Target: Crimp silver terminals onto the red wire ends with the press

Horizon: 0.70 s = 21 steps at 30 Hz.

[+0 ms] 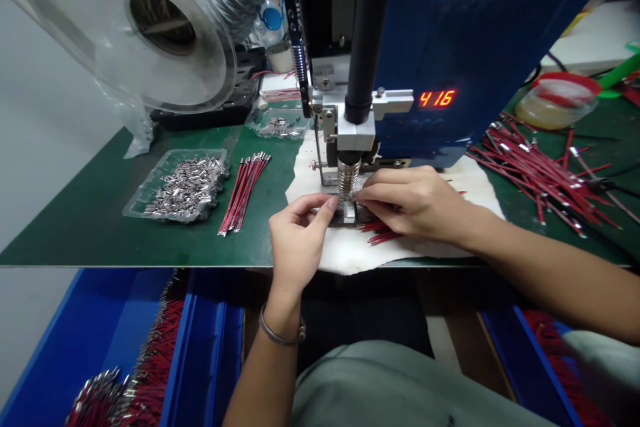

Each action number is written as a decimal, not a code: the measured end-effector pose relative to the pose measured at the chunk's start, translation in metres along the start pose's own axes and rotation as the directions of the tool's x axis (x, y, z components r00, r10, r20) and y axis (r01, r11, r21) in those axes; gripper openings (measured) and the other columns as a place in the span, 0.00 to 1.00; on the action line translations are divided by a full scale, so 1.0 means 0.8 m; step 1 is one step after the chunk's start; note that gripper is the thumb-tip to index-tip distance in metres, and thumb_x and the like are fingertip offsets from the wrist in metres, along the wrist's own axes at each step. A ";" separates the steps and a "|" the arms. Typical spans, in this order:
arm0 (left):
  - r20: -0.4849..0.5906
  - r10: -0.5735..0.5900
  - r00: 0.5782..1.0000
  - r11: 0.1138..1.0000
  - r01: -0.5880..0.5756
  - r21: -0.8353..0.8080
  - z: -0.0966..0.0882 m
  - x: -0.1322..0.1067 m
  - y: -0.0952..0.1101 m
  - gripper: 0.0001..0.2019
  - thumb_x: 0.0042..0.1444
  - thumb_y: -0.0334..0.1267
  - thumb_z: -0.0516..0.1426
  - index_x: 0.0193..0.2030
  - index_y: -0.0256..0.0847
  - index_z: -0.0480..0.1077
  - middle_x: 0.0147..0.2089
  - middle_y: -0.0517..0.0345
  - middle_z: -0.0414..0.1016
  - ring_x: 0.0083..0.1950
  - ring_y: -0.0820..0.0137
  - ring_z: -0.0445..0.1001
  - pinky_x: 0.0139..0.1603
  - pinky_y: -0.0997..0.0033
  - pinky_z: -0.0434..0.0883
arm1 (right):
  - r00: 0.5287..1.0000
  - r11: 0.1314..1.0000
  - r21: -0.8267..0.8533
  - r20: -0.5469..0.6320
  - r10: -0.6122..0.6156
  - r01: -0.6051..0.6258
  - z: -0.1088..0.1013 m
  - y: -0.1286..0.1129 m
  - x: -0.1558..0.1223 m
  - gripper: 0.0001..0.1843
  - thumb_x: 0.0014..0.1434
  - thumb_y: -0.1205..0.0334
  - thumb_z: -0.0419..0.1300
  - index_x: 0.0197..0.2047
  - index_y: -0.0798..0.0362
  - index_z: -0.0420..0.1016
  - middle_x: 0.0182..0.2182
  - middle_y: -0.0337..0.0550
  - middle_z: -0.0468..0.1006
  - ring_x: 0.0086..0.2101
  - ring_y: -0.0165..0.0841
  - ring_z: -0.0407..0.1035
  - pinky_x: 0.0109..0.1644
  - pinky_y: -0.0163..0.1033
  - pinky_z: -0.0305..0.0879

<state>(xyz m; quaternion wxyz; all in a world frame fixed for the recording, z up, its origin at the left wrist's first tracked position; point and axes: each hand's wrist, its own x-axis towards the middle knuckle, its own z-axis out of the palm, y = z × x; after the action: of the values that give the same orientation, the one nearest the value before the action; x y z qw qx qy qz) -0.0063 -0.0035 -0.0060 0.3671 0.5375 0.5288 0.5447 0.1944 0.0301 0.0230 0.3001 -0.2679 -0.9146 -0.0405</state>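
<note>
My left hand is at the left side of a press machine's metal head, thumb and forefinger pinched together. What sits between those fingertips is too small to make out. From the right, my right hand reaches in with closed fingers at the same spot, just below the spring; its fingertips hide whatever they hold. Several red wires lie under my right hand on a white cloth. Left of the machine, a bundle of red wires with metal ends lies on the green table.
A clear tray of small metal parts stands at the left, a smaller tray behind. A loose wire pile and a red-lidded jar are right. Blue bins sit below the table edge. A plastic reel hangs upper left.
</note>
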 end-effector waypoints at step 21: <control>-0.014 -0.004 1.000 1.000 0.004 -0.009 0.002 0.001 0.003 0.10 0.52 0.43 0.65 0.34 0.38 0.80 0.32 0.54 0.80 0.32 0.71 0.74 0.32 0.74 0.69 | 1.000 1.000 0.003 0.018 0.007 -0.007 -0.002 0.000 0.001 0.10 0.64 0.70 0.54 0.40 0.57 0.77 0.32 0.44 0.78 0.30 0.30 0.72 0.32 0.35 0.63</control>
<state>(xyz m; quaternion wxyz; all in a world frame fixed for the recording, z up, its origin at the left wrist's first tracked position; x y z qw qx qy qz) -0.0049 -0.0032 -0.0041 0.3669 0.5307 0.5301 0.5502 0.1949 0.0300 0.0249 0.2923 -0.2709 -0.9165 -0.0355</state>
